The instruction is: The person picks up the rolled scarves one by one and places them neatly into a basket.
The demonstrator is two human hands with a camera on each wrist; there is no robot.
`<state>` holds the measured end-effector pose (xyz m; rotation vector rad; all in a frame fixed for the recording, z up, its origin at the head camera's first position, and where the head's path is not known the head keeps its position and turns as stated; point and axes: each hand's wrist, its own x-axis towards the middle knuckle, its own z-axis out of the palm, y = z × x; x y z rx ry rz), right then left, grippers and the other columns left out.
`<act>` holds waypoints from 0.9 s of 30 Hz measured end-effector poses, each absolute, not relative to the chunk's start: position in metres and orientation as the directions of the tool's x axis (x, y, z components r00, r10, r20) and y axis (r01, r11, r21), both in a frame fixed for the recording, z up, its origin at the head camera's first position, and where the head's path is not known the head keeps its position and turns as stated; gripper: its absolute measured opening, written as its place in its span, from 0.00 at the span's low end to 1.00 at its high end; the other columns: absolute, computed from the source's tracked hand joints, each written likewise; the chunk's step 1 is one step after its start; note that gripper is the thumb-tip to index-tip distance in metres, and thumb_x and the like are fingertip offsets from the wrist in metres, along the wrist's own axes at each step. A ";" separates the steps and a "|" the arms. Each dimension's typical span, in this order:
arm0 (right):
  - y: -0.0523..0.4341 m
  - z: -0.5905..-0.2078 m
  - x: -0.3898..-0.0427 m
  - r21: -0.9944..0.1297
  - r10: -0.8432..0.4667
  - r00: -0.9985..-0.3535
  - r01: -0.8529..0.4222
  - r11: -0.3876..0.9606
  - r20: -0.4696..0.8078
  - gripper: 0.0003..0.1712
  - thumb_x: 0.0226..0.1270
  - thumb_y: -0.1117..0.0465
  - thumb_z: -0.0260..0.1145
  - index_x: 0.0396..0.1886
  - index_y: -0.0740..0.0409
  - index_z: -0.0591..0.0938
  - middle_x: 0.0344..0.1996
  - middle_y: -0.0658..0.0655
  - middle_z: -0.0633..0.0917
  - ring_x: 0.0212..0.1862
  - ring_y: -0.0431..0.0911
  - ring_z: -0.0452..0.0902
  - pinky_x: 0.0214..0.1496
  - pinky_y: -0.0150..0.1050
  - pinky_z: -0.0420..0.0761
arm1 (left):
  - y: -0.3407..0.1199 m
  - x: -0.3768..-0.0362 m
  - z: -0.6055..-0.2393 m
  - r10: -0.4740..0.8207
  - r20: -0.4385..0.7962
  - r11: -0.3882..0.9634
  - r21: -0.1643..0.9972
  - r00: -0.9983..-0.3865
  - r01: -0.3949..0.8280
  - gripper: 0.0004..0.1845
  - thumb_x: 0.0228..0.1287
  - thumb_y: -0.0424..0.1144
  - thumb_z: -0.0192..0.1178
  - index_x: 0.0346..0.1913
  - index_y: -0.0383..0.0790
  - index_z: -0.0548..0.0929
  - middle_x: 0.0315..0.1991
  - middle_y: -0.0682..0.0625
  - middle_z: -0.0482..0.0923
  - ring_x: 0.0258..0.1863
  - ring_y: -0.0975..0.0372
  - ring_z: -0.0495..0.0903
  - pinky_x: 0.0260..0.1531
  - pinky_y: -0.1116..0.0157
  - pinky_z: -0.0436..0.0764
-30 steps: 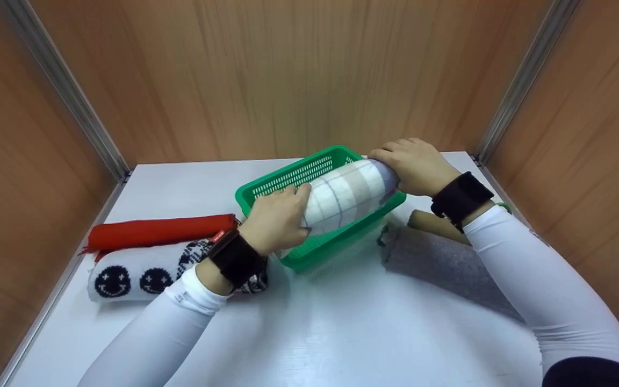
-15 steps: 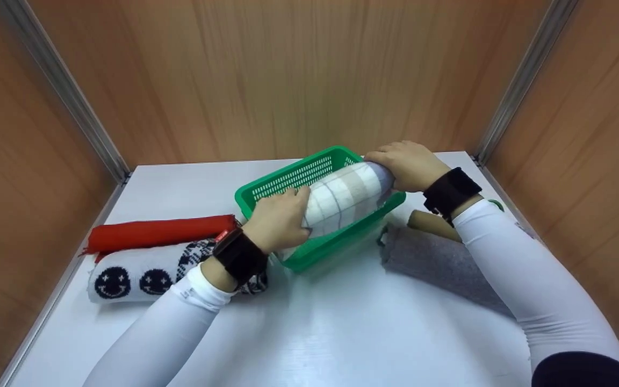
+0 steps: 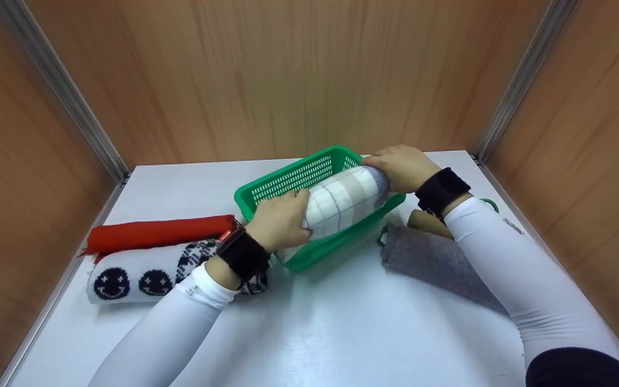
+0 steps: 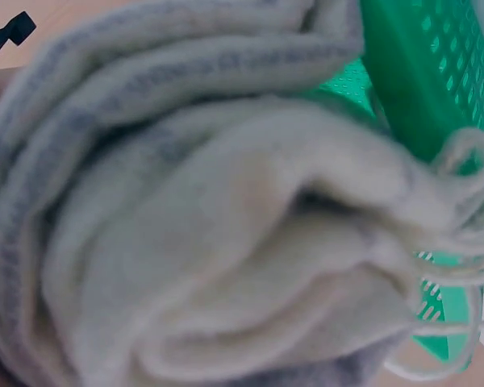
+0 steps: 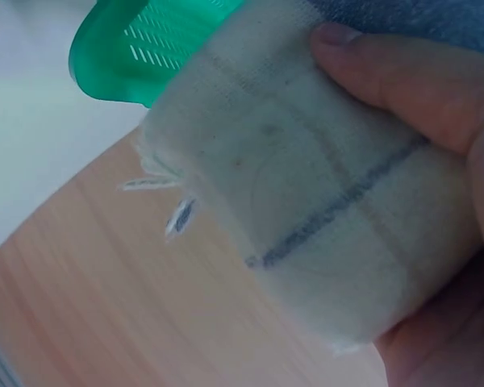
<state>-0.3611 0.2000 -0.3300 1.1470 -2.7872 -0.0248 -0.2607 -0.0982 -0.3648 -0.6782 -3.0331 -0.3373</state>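
A rolled white and beige checked scarf (image 3: pixel 346 198) lies lengthwise in a green plastic basket (image 3: pixel 288 180) at the middle of the white table. My left hand (image 3: pixel 280 220) grips its near end, and my right hand (image 3: pixel 401 166) grips its far end. The left wrist view is filled by the roll's layered end (image 4: pixel 226 234) with the basket (image 4: pixel 436 72) behind it. In the right wrist view my thumb (image 5: pixel 395 68) presses on the roll (image 5: pixel 306 210) beside the basket's rim (image 5: pixel 137 48).
A red rolled scarf (image 3: pixel 159 232) and a white roll with black smiley faces (image 3: pixel 137 277) lie left of the basket. A grey roll (image 3: pixel 433 258) and a tan roll (image 3: pixel 429 221) lie to its right. Wooden walls close in three sides.
Both hands have pressed the checked roll a little lower into the basket. My right hand has slid slightly down and toward the roll's end.
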 end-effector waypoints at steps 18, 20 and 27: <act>0.195 -0.352 -0.373 0.033 -0.669 -0.739 -0.669 0.742 0.078 0.42 0.48 0.65 0.91 0.66 0.49 0.86 0.61 0.61 0.90 0.63 0.60 0.86 0.69 0.62 0.83 | -0.094 -0.267 -0.373 0.404 0.021 0.896 0.192 -0.915 0.400 0.35 0.63 0.49 0.73 0.67 0.35 0.75 0.56 0.37 0.85 0.52 0.43 0.88 0.46 0.39 0.88; 0.194 -0.355 -0.374 0.036 -0.667 -0.741 -0.666 0.745 0.074 0.42 0.48 0.64 0.91 0.67 0.49 0.85 0.61 0.61 0.90 0.63 0.60 0.87 0.69 0.61 0.83 | -0.093 -0.267 -0.374 0.402 0.014 0.897 0.193 -0.916 0.397 0.35 0.63 0.50 0.73 0.67 0.35 0.75 0.56 0.37 0.85 0.53 0.43 0.88 0.47 0.39 0.88; 0.191 -0.363 -0.379 0.043 -0.666 -0.744 -0.664 0.746 0.053 0.42 0.49 0.65 0.90 0.67 0.50 0.85 0.59 0.61 0.90 0.62 0.61 0.87 0.70 0.61 0.82 | -0.094 -0.269 -0.379 0.386 -0.001 0.905 0.196 -0.922 0.378 0.34 0.62 0.48 0.73 0.66 0.36 0.75 0.55 0.38 0.85 0.53 0.44 0.87 0.47 0.39 0.87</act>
